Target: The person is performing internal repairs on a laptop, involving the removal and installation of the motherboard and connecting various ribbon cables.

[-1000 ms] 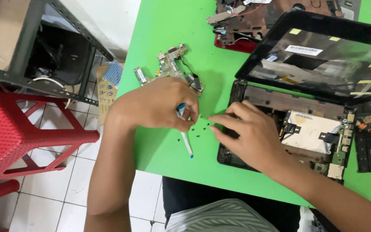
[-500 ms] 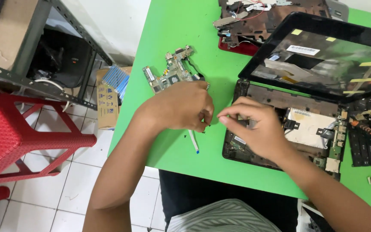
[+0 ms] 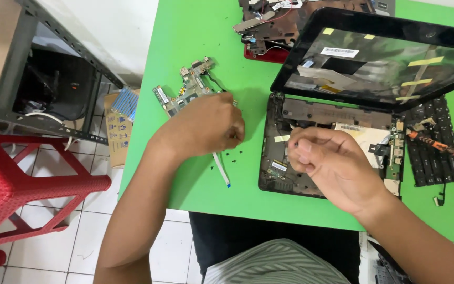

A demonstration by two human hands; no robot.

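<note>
My left hand (image 3: 206,126) rests on the green table (image 3: 200,31) with its fingers curled under, and what lies inside them is hidden. Beside it are several tiny dark screws (image 3: 232,154) and a white flat ribbon cable (image 3: 220,169). A small green circuit board (image 3: 185,90) lies just beyond the hand. My right hand (image 3: 332,163) hovers over the opened black laptop base (image 3: 277,176) with thumb and fingertips pinched together. Nothing shows between them. The laptop's screen (image 3: 384,58) stands tilted open behind.
A detached black keyboard (image 3: 437,158) with an orange-handled tool (image 3: 431,142) on it lies to the right. Another dismantled device (image 3: 285,23) sits at the table's far edge. A red plastic stool (image 3: 22,184) and a metal rack (image 3: 43,79) stand on the left.
My right hand has drawn away from the left hand, rightward over the laptop base, fingertips still pinched. My left hand stays by the screws and cable.
</note>
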